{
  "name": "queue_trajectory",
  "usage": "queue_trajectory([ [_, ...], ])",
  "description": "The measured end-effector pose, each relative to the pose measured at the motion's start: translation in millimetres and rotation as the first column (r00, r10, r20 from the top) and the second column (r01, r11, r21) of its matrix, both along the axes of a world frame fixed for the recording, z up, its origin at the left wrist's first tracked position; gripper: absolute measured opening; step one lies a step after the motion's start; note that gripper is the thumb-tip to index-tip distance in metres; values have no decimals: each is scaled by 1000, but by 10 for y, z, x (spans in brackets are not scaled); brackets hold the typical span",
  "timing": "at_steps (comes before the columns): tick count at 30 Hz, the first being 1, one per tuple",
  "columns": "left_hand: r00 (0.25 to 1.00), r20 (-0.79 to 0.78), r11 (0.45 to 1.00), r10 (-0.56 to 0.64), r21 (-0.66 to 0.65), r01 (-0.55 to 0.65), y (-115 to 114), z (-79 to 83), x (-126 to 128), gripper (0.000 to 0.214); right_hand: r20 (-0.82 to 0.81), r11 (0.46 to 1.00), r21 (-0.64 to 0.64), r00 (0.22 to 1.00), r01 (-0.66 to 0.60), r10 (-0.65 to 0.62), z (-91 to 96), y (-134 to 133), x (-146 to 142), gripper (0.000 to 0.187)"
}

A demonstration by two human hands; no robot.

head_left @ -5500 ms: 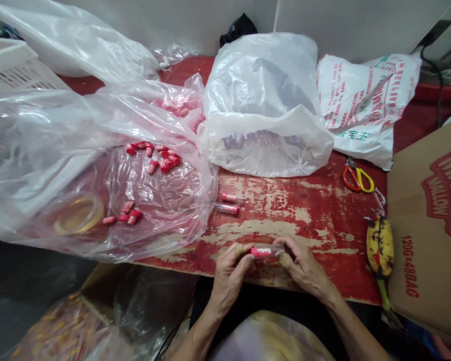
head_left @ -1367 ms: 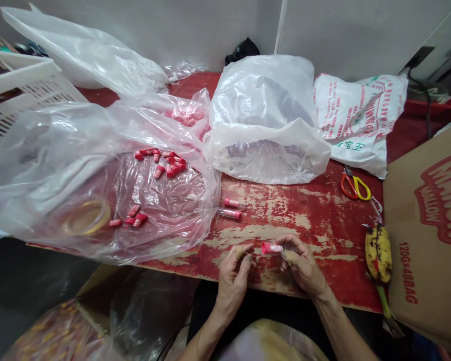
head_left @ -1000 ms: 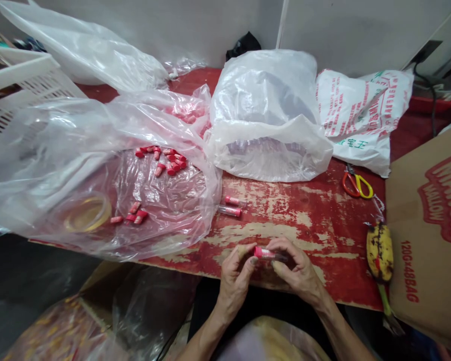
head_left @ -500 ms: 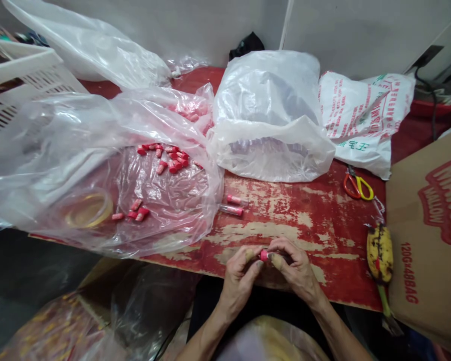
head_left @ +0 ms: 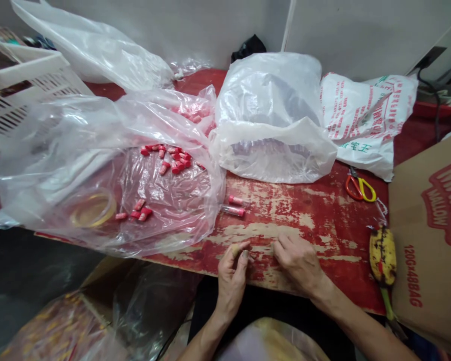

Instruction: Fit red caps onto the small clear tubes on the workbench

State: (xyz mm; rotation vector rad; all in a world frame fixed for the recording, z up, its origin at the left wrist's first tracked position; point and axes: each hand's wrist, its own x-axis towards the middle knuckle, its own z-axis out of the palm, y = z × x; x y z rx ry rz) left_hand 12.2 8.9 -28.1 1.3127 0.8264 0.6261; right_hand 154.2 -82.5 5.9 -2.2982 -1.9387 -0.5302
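Your left hand rests at the counter edge, thumb and forefinger pressed together, nothing visible between them; your right hand lies knuckles up, fingers curled under, and whether they clamp anything cannot be told; the two capped tubes lie side by side just beyond your left fingers, apart from both hands; advice: grip a tube by its clear body, cap kept square; loose pink caps sit farther off in the clear bag.

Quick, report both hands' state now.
Left hand: fingers curled, nothing visible in it.
Right hand: curled palm-down on the table; contents cannot be told.
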Motion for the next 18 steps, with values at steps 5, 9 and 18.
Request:
queue_trajectory([
  [5,1000,0,1000,10,-16,-10,0,-23,8,24,-5,999,23,1000,-27,27,24,-45,-1,29],
  [9,1000,-17,1000,16,-7,-16,13,-31,1,24,-16,998,58,1000,18,-17,-23,-53,-4,29],
  [18,998,-24,989,-62,131,65,-20,67,19,23,-913,935,151,409,321,7,-24,-129,149,24],
])
